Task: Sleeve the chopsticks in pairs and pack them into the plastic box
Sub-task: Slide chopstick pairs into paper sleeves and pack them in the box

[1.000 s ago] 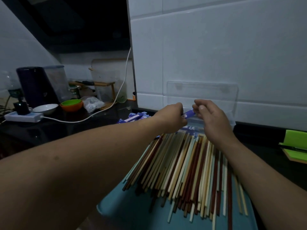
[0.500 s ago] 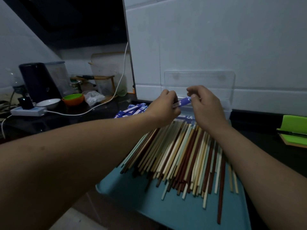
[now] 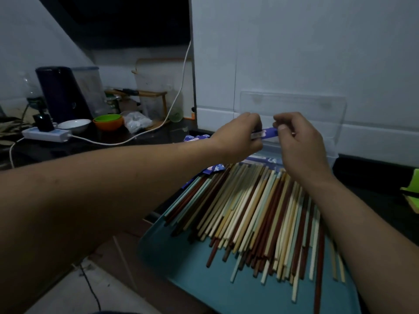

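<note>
A blue paper sleeve [image 3: 268,133] with chopstick ends inside is held level between my two hands, above the clear plastic box [image 3: 333,152]. My left hand [image 3: 238,138] grips its left end and my right hand [image 3: 297,141] pinches its right end. The box lid [image 3: 294,103] stands open against the white tiled wall. Several loose chopsticks [image 3: 254,211] in brown, cream and pale green lie fanned on a teal tray [image 3: 192,264]. More blue sleeves [image 3: 195,138] lie behind my left wrist. The box's inside is mostly hidden by my hands.
On the dark counter at left lie a white power strip [image 3: 45,134] with a cable [image 3: 127,141], a white bowl [image 3: 73,125], an orange and green bowl [image 3: 108,122] and a dark appliance [image 3: 61,94]. A green object [image 3: 411,193] sits at the right edge.
Both hands with the sleeve have stayed over the box. The camera has shifted, so the tray and hands sit a little differently in view. The hands have drawn slightly apart.
</note>
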The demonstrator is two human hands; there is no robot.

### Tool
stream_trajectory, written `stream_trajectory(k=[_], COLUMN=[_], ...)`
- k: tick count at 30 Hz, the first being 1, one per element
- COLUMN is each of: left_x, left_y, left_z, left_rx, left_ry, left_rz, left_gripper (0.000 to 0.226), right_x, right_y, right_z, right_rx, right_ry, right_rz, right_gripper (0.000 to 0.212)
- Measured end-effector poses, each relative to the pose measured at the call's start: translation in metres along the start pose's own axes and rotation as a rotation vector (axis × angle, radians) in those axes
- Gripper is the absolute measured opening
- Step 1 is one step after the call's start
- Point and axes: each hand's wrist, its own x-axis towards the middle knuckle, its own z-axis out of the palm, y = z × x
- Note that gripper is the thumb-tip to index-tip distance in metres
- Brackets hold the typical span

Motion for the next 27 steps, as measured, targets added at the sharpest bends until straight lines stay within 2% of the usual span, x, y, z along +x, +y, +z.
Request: stream_trajectory(k=[9,15,27], left_x=[0.018,0.029,0.039], left_y=[0.003,0.007,0.019], left_z=[0.013,0.029,0.041], left_rx=[-0.059,-0.130,-0.130], left_ry=[-0.005,0.053,-0.003], left_rz=[0.063,0.083,0.124], left_gripper=[0.020,0.015,0.025], right_x=[0.004,0.007,0.004], right_y=[0.011,0.012,0.016], right_z=[-0.007,-0.008,-0.013], right_rx=[0.005,0.015,-0.007], right_ry=[0.019,0.079,0.087], right_rz=[0.025,0.048,0.051], right_gripper=[0.028,0.026,0.024])
